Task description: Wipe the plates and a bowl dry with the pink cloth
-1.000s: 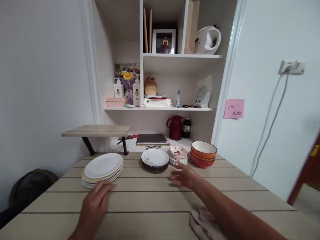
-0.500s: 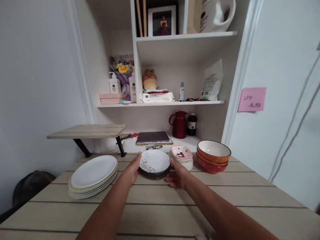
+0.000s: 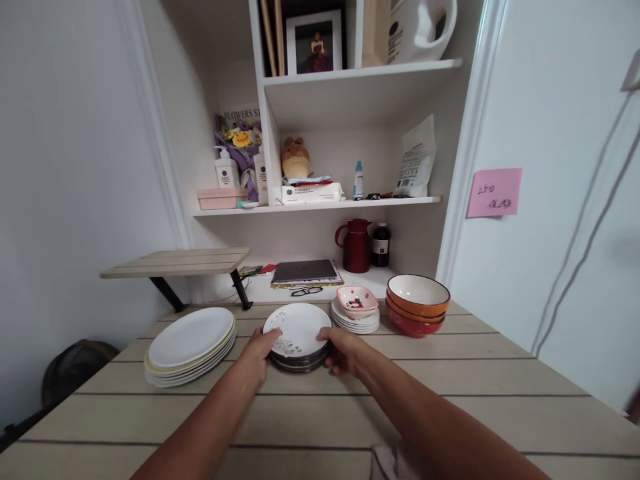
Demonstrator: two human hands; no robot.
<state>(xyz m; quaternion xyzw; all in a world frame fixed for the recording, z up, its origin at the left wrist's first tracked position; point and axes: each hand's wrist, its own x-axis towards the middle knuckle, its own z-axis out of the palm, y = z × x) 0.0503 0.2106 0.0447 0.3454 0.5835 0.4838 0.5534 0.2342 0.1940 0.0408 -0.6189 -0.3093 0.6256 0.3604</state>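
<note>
A stack of plates (image 3: 305, 322), the top one white with a grey floral pattern and dark rims below, stands in the middle of the table. My left hand (image 3: 263, 350) grips its left side, thumb over the rim. On the right side my right hand (image 3: 343, 350) is closed round the edge, thumb on top and fingers lower down. Behind my right hand sits a small pink-rimmed bowl (image 3: 357, 300) on a pile of small white plates (image 3: 356, 323). Larger white plates (image 3: 193, 337) are stacked to the left of my left hand.
Orange and red bowls (image 3: 418, 297) are stacked at the right. A raised wooden shelf (image 3: 175, 261) on black legs stands back left. Behind lie glasses (image 3: 307, 291) and a laptop (image 3: 306, 270), near a red jug (image 3: 357, 247). White shelving rises above.
The stack of patterned plates has come nearer and slightly left, away from the small bowl. Both hands have moved with it, and their thumbs now lie over the top rim.
</note>
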